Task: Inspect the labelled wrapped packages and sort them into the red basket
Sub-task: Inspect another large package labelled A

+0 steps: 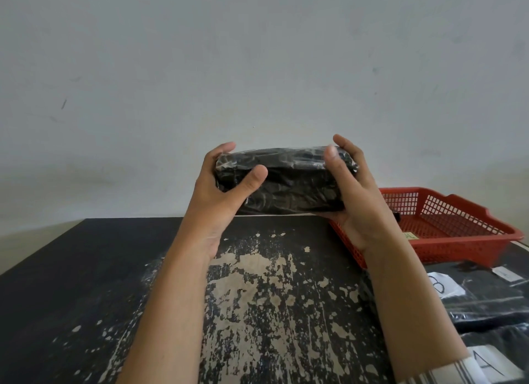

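I hold a black plastic-wrapped package up in front of me, above the far edge of the table. My left hand grips its left end and my right hand grips its right end, thumbs on the near face. No label shows on the side facing me. The red basket stands on the table to the right, behind my right wrist. More black wrapped packages lie at the right front, with white labels; one reads "B" and one reads "A".
The table is black with worn, pale patches in the middle. A plain grey wall stands right behind its far edge. A small label and a dark object lie inside the basket.
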`<state>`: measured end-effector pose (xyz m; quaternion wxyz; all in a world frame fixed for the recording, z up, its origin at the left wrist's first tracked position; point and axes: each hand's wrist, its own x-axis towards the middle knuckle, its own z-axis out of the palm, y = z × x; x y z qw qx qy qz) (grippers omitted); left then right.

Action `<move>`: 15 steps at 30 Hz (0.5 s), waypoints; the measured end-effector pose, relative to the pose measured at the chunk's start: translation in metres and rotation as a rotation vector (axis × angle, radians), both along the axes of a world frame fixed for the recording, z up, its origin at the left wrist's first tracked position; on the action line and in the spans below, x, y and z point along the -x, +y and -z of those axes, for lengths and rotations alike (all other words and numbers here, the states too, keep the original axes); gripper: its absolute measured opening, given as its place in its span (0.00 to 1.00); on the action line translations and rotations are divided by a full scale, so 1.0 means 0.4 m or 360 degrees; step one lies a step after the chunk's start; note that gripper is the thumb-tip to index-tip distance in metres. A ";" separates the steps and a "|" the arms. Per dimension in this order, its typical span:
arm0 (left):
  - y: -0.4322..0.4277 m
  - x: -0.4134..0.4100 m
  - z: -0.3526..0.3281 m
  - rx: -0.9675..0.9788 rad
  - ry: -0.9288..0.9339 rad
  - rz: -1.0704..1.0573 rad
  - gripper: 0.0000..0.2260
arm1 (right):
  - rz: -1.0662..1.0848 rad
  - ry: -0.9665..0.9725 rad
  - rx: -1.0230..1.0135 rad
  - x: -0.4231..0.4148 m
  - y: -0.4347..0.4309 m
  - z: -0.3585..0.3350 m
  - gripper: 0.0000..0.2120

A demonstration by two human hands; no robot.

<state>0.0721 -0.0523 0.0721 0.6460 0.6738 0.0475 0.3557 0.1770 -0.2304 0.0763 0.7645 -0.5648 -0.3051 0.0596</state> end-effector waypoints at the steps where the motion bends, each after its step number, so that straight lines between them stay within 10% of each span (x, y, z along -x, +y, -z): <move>1: -0.003 0.004 -0.005 -0.0022 0.0003 0.0019 0.39 | 0.0024 0.0015 -0.0009 -0.003 0.000 0.001 0.33; 15: 0.007 0.013 -0.011 0.0299 0.0104 0.0136 0.29 | 0.0105 -0.0204 0.0199 -0.022 -0.008 0.005 0.48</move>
